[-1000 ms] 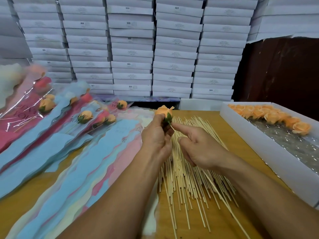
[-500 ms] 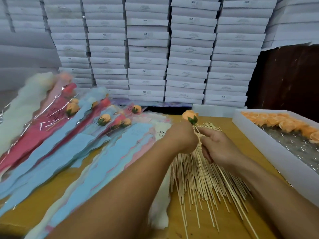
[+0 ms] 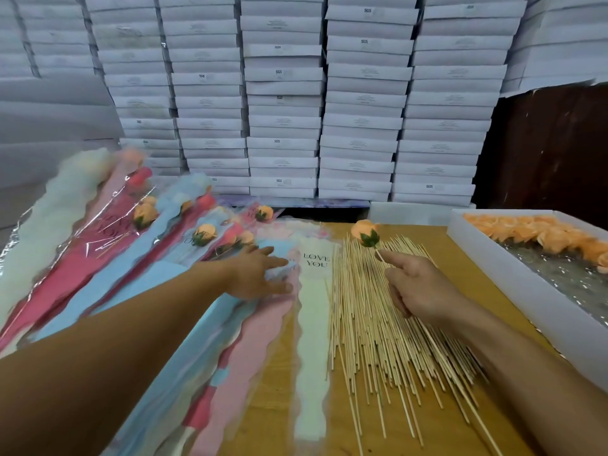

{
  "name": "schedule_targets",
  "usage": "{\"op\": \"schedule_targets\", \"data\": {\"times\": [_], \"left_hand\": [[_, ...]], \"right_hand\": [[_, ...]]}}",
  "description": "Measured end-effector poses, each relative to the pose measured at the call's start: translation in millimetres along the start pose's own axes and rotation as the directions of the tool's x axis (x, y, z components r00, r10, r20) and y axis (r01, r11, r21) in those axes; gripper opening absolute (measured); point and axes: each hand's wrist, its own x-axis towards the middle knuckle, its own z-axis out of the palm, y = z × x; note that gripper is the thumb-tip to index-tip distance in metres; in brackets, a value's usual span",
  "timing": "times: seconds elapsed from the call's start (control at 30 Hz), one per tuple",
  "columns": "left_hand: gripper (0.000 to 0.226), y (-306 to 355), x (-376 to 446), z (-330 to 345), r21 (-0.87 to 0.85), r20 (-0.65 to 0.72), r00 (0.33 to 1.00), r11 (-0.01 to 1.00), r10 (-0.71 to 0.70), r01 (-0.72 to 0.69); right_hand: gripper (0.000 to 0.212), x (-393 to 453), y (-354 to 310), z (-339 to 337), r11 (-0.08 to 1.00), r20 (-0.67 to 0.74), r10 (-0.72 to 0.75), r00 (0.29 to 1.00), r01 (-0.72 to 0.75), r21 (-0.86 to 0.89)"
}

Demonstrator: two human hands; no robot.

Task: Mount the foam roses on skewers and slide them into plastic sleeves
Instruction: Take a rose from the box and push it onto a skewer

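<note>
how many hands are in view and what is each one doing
2. The left hand reaches out flat over the blue sleeve in the fanned pile. The right hand pinches a skewer with an orange rose on its tip, above the skewer pile.

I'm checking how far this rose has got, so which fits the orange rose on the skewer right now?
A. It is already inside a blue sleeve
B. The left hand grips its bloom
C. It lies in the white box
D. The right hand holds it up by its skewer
D: the right hand pinches the skewer with the orange rose on top, above the pile of skewers, while the left hand reaches flat over the empty sleeves.
</note>
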Motion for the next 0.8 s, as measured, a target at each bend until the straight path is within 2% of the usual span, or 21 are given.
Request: {"op": "schedule_targets", "data": {"times": [0.17,0.43,0.63,0.8], "left_hand": [[0.069,2.2,1.5,36.2,0.138,-0.023,0.998,0.989,0.061,-0.058],[0.047,4.4,0.7,50.6,0.080,-0.246,0.964,0.994,0.096,-0.079],[0.044,9.3,-4.2,34.6,-0.145,-0.301,0.953,0.987,0.027,-0.074],[0.043,15.7,-11.2,11.6,-0.299,-0.304,0.952,0.952,-0.036,-0.060]], "right_hand": [[0.050,-0.1,-0.5,0.1,1.000,0.002,0.000,1.000,0.000,-0.025],[0.048,-2.0,-3.3,1.3,1.000,0.004,0.009,1.000,-0.009,-0.016],[0.034,-2.8,-7.0,2.2,0.989,0.031,0.072,0.997,-0.076,0.130],[0.033,-3.7,-9.3,0.8,0.932,0.112,0.193,0.975,-0.218,0.290]]}}
